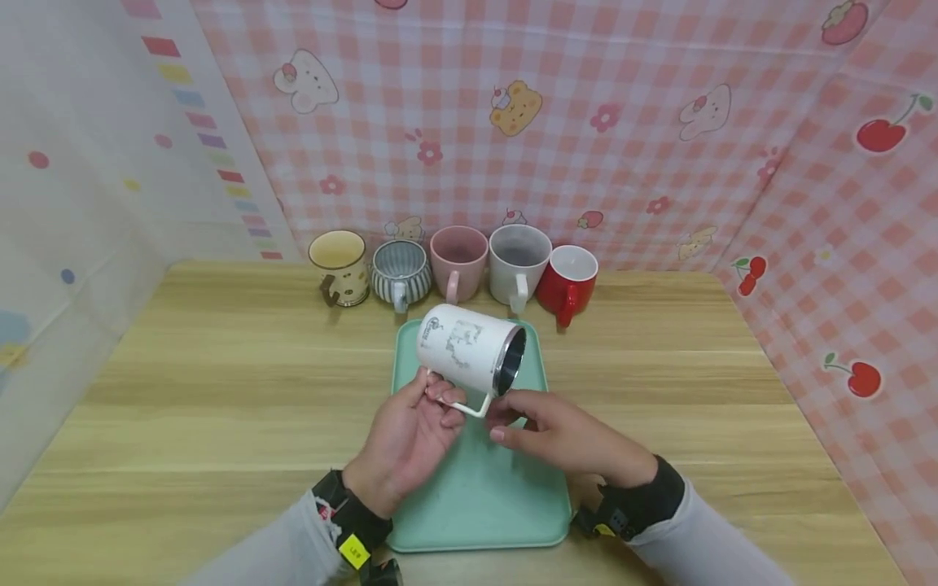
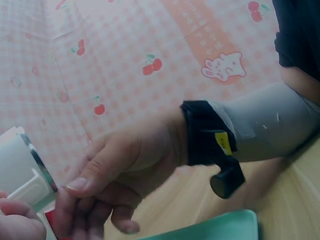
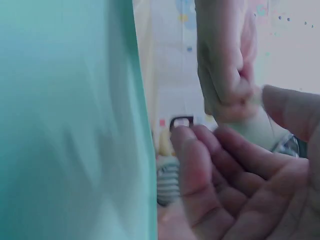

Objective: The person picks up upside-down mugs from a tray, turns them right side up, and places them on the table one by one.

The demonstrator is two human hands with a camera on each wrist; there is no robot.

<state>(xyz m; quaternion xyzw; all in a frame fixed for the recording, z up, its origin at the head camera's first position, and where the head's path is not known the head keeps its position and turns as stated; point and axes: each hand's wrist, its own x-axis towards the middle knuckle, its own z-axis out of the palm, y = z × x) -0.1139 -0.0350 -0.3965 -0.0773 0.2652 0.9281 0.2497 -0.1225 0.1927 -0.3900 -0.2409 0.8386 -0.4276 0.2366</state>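
A white mug with a grey printed drawing and a steel-lined mouth lies tilted on its side in the air above the green tray. Its handle points down toward me, and my left hand grips that handle, palm up. Close to the mug's rim is my right hand, its fingers loosely bent and nothing held in them. The right wrist view shows this right hand with a bare palm. Whether its fingertips touch the handle is hard to tell.
Along the back of the wooden table stand a yellow mug, a striped cup, a pink mug, a light grey mug and a red mug. Behind them hangs a checked pink cloth.
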